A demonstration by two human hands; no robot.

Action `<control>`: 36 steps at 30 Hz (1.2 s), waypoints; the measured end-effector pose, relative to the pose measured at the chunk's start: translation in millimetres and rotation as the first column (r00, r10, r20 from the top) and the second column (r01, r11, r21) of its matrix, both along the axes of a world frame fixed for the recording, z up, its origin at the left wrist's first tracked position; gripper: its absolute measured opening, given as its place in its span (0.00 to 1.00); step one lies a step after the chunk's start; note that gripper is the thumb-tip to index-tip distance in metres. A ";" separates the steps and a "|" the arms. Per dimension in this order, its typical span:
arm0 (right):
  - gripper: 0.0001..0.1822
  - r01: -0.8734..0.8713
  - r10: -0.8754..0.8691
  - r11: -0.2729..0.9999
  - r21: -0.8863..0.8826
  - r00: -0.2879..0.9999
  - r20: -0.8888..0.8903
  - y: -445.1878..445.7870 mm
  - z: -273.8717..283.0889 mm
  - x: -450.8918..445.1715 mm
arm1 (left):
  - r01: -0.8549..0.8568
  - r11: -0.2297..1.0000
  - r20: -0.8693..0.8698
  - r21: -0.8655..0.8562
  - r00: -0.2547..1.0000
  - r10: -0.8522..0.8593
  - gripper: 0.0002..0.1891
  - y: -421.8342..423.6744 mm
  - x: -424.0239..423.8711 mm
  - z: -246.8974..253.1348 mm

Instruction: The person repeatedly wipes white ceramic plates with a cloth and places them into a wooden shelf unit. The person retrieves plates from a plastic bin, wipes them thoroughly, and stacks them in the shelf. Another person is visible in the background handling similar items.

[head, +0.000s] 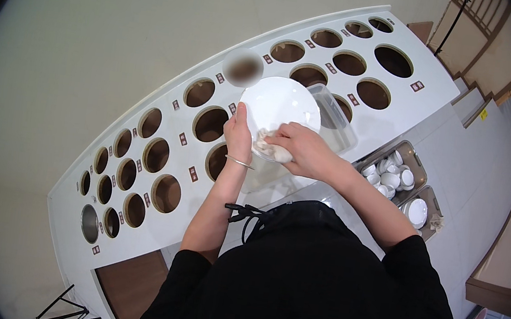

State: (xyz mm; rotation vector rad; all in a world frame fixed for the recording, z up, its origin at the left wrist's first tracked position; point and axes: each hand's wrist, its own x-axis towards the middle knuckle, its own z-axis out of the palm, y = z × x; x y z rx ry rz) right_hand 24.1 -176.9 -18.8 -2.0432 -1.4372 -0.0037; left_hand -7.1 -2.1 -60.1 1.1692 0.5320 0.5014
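Observation:
My left hand (239,135) grips the left edge of a round white plate (282,102), its thumb on the upper face. In my right hand (302,151) is a bunched, off-white cloth (270,147), pressed against the plate's lower part. Under the plate and my hands stands a translucent plastic bin (347,140), partly hidden, on a white counter (248,216) with many round holes.
Small labels bearing writing sit beside the holes. On the floor to the right, one grey bin (421,169) holds many white cups or bowls (391,180); another holds white plates (417,213) and a crumpled cloth (436,223). Black stand legs (66,311) are at lower left.

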 end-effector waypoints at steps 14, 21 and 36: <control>0.22 0.640 -0.637 0.766 0.050 0.749 0.182 -7.4 -6.2 31.5 | 0.032 0.979 -0.081 0.203 0.997 -0.016 0.27 -3.6 0.9 -5.7; 0.24 0.503 -0.526 0.839 0.210 0.847 0.074 32.9 -5.8 31.1 | 0.026 0.960 -0.092 0.278 0.996 0.000 0.28 -14.0 -0.6 -0.9; 0.25 0.028 -0.029 1.000 0.003 0.996 0.086 1.0 -5.1 -11.4 | -0.029 0.999 -0.068 0.027 0.997 0.031 0.29 5.8 -2.2 -6.2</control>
